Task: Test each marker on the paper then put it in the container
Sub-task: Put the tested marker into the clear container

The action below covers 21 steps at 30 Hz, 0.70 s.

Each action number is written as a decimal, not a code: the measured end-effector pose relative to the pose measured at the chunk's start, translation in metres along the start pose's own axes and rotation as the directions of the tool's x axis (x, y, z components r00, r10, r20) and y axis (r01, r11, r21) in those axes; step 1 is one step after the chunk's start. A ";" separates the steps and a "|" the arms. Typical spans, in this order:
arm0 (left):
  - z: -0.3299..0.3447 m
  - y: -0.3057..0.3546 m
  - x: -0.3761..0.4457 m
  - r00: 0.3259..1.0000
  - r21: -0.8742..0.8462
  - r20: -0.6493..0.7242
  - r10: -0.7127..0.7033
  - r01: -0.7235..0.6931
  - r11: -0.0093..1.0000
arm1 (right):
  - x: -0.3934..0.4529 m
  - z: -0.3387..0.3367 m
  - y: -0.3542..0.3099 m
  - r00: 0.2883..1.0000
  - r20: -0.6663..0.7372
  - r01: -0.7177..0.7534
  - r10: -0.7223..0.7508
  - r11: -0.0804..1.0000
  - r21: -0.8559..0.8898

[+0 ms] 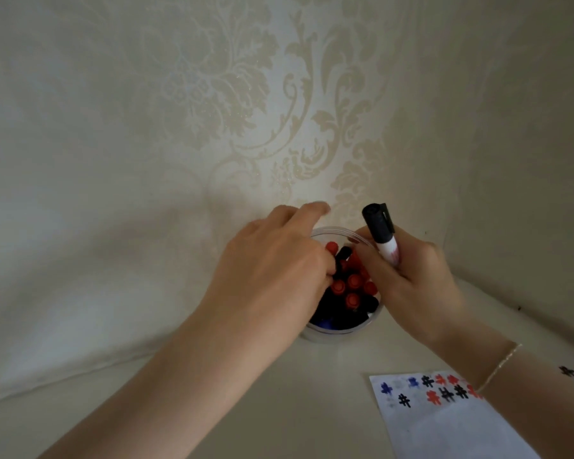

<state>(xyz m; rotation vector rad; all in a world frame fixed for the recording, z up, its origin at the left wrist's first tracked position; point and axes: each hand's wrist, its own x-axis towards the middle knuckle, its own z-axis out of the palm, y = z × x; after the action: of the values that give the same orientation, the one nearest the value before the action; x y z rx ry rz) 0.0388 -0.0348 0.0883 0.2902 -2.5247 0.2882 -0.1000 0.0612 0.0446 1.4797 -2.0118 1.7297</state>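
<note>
The left hand (272,270) reaches down into the round clear plastic container (332,334), its fingers curled in among the capped markers standing there; whether they grip one of them cannot be told, since the fingertips are hidden behind the hand. The container stands on the pale cream surface (212,392), close to the wall with cream damask wallpaper (279,111), and holds a bunch of red-capped markers (352,286) with some black and blue ones among them. The right hand (415,276), just beside the container's right rim, grips a white-barrelled marker with a black cap (381,233), held upright with the cap on and pointing up. A thin gold bracelet (501,366) sits on the right wrist. Near the lower right, partly under the right forearm, lies the white sheet of paper (444,422) carrying rows of small hash-shaped test marks in blue, black and red
</note>
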 end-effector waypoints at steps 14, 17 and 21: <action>0.009 0.009 -0.002 0.964 0.140 0.233 -0.126 0.095 0.985 | -0.001 0.015 -0.015 1.000 0.009 0.030 -0.029 0.994 -0.106; 0.006 0.011 0.006 0.956 0.147 0.284 -0.072 0.031 0.989 | 0.002 0.016 -0.014 1.000 -0.011 0.020 -0.021 0.993 -0.115; 0.004 0.011 0.016 0.929 0.146 0.370 0.028 -0.087 0.985 | 0.007 0.010 -0.012 1.000 -0.022 -0.009 0.006 0.993 -0.114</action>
<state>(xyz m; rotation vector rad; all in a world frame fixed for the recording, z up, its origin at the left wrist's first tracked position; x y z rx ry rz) 0.0207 -0.0280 0.0922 0.3614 -2.8886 0.5035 -0.0903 0.0507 0.0543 1.4138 -2.0701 1.5965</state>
